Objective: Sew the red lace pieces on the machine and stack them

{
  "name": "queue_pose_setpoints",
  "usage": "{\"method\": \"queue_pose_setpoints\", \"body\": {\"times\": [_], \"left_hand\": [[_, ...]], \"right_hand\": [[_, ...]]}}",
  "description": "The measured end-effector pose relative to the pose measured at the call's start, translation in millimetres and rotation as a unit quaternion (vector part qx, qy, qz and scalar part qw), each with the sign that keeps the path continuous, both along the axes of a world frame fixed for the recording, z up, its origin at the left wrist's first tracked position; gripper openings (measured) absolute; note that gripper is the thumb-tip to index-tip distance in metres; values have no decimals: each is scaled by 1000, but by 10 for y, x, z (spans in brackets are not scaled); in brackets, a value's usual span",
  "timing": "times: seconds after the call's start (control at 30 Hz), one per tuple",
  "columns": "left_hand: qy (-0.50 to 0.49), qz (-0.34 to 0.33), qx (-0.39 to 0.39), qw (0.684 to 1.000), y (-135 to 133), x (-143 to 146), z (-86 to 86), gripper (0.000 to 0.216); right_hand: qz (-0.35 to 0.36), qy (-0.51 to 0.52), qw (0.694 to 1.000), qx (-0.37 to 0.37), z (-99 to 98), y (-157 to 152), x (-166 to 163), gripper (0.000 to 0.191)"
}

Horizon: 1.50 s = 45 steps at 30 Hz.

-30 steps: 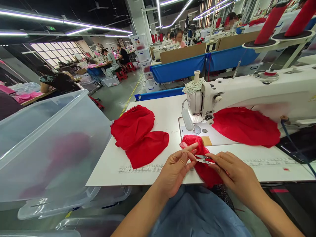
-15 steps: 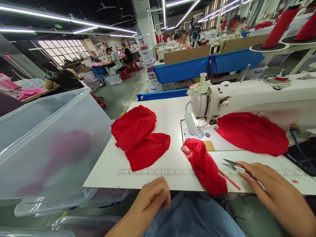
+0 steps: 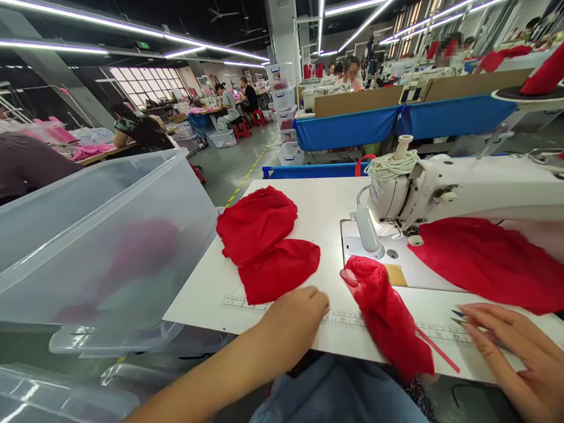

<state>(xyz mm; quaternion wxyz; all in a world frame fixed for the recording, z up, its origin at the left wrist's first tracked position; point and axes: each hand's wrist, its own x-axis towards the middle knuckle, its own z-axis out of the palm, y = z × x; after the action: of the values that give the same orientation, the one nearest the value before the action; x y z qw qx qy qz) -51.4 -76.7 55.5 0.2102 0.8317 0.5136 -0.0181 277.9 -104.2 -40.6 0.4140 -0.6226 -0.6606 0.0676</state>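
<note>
A red lace piece lies on the white worktop before the sewing machine, its near end at the front edge, a narrow red strip sticking out beside it. Right of it, the right hand has its grip closed around thread snips. The left hand is curled near the printed ruler; whether its grip holds anything, I cannot tell. Beyond lie red fabric panels, left of them a translucent plastic bin
</note>
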Motion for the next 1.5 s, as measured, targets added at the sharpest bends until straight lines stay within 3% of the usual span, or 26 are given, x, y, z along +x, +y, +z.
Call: {"method": "queue_pose_setpoints", "body": {"times": [0.13,0.2,0.27,0.47,0.6,0.67,0.77,0.83,0.97,1.07,1.13,1.2,1.27,1.3,1.37,1.5], "left_hand": [[83,77,88,990,476,454,-218,28],[94,132,100,982,575,619,-349,30],[89,139,96,982,593,707,-449,19],[39,89,66,993,555,674,-525,11],[-91,124,21,988,610,592,-500,6],[-231,164,-37,958,639,540,-507,8],[-434,181,-176,865,665,479,-522,13],[-495,162,-251,816,663,474,-512,29],[-532,120,-259,797,592,533,-422,42],[-575,111,-334,738,498,561,-334,45],[-589,111,-366,712,439,549,-285,45],[-578,98,-362,725,394,518,-242,42],[-555,75,-342,755,363,481,-198,38],[-541,64,-326,772,350,464,-175,36],[-515,47,-281,808,323,441,-126,30],[-486,14,-211,848,251,432,-35,20]], "right_hand": [[122,-4,992,-12,118,210,-356,24],[150,6,989,-17,125,358,-460,23],[153,22,987,-35,111,495,-537,24],[165,58,973,-153,-41,735,-712,47],[156,19,966,-205,-65,718,-771,48],[139,68,963,-220,16,649,-810,42],[81,158,962,-206,192,499,-900,34],[65,201,958,-194,288,394,-968,30],[88,302,932,-182,401,225,-1065,28],[104,418,878,-208,473,129,-1079,35],[128,519,799,-275,508,71,-1060,43],[162,597,702,-354,518,18,-1028,49],[195,616,649,-401,506,-26,-1001,51],[211,611,645,-407,496,-42,-992,51],[243,582,669,-394,482,-57,-987,48],[303,465,789,-265,485,-45,-1003,25]]}}
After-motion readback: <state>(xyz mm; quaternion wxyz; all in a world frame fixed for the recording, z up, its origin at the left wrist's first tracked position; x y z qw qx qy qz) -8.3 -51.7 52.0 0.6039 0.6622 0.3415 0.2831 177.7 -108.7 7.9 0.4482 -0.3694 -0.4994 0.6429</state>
